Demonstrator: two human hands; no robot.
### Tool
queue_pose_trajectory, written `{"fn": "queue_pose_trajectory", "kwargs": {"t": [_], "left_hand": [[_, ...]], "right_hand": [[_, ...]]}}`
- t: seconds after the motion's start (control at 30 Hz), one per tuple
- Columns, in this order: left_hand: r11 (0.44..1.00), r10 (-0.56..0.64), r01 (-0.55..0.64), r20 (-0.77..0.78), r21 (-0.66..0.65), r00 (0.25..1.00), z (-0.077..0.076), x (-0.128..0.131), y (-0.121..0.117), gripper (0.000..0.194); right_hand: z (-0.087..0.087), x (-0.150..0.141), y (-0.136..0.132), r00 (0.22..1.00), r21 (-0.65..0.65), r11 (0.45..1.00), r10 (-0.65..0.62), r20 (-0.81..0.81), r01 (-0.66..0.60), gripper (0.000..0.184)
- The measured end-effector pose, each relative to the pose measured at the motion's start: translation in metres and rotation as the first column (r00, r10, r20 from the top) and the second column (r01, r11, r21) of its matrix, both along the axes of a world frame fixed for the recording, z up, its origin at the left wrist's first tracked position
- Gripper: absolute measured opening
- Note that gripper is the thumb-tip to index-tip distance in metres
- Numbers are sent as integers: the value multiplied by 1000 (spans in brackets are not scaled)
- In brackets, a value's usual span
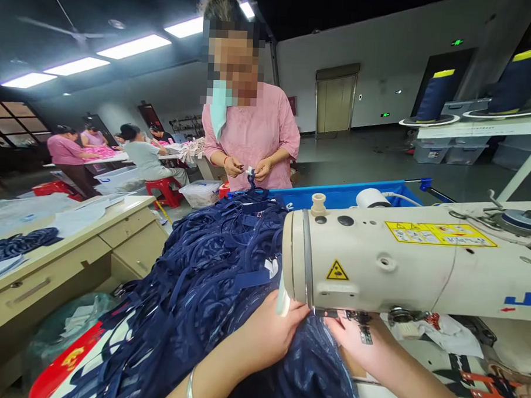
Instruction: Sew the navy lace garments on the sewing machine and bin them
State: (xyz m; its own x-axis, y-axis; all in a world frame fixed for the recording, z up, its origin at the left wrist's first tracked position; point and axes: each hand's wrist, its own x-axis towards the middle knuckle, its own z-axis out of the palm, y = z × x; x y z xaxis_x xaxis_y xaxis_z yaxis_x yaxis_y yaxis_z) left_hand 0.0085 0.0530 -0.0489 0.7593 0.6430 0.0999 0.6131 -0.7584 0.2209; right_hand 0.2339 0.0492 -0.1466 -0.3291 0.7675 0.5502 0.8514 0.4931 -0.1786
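Beneath the head of a cream-coloured sewing machine (pixel 363 262), both my hands are on a navy garment (pixel 315 365) of thin, slightly shiny fabric. My left hand (pixel 271 331) is closed on its upper edge, left of the needle area, with the fingertips partly under the machine head. On the other side, my right hand (pixel 358 338) pinches the fabric close to the presser foot, and metal parts hide some of its fingers. A large heap of navy strappy garments (pixel 210 267) lies left of the machine, against my left forearm. A small white label (pixel 271 267) shows on the heap.
Across the heap, a co-worker (pixel 251 134) in pink handles a navy strap with a white tag. Orange-handled snips (pixel 481 384) lie at the lower right. Navy thread cones (pixel 435 98) stand above. A desk (pixel 128 222) is at left, and a blue bin (pixel 345 193) sits behind the machine.
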Motion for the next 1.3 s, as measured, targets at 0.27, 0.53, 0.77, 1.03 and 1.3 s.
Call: {"fn": "queue_pose_trajectory", "kwargs": {"t": [0.27,0.53,0.77,1.03,1.3], "left_hand": [[1000,13,-12,6,-15,1000,-3,2,-1,43],[999,12,-11,13,-32,1000,1,0,1,47],[999,40,-39,-58,16,998,-6,4,1,35],[999,46,-45,-90,22,995,-5,4,0,35],[999,26,-25,-38,28,999,-3,4,0,36]], "right_hand": [[11,-7,-4,998,-66,997,-48,51,51,17],[20,-11,-5,997,-98,992,-76,-17,74,19],[25,-12,-7,991,-93,990,-97,96,106,23],[16,-8,-3,993,-83,992,-84,78,91,20],[5,-6,0,997,-105,992,-68,-24,65,21]]}}
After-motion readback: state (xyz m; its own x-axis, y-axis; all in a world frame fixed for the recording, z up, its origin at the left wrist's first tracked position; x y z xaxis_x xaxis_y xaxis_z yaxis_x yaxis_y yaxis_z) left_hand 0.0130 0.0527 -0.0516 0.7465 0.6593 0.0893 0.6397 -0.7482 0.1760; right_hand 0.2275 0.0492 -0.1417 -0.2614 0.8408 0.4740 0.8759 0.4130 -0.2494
